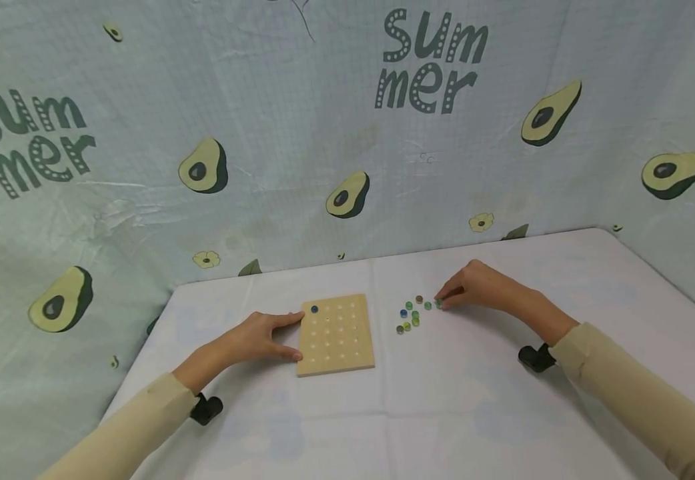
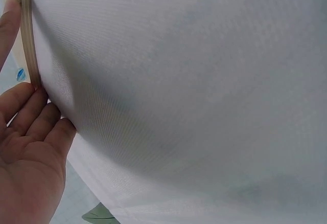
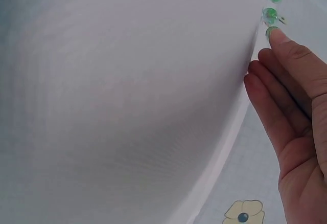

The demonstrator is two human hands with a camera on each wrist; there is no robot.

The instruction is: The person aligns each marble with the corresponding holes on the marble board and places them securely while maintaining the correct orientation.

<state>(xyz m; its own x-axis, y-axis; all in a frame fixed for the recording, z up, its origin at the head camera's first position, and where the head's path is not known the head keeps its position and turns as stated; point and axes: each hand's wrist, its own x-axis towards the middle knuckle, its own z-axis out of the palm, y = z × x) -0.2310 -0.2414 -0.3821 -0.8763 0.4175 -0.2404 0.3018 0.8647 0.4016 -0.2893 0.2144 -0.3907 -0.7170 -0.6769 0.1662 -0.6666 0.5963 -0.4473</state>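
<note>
A square wooden board (image 1: 335, 343) with rows of shallow round hollows lies on the table. A blue marble (image 1: 314, 309) sits in its far-left hollow. My left hand (image 1: 260, 339) touches the board's left edge, thumb near the front corner and index finger near the far corner, spread apart. To the right of the board, my right hand (image 1: 479, 287) pinches a green glass marble (image 3: 272, 32) between thumb and fingertips, low over the table. Beside it lies a loose group of marbles: green marbles (image 1: 415, 315), a blue marble (image 1: 404, 313), a yellow-green marble (image 1: 407, 326) and brownish marbles (image 1: 419, 299).
A white cloth (image 1: 443, 400) covers the table, whose far edge meets a hanging curtain (image 1: 287, 133) printed with avocados and lettering. Both wrists carry a small black camera, one at the left sleeve (image 1: 143, 417) and one at the right sleeve (image 1: 623, 380).
</note>
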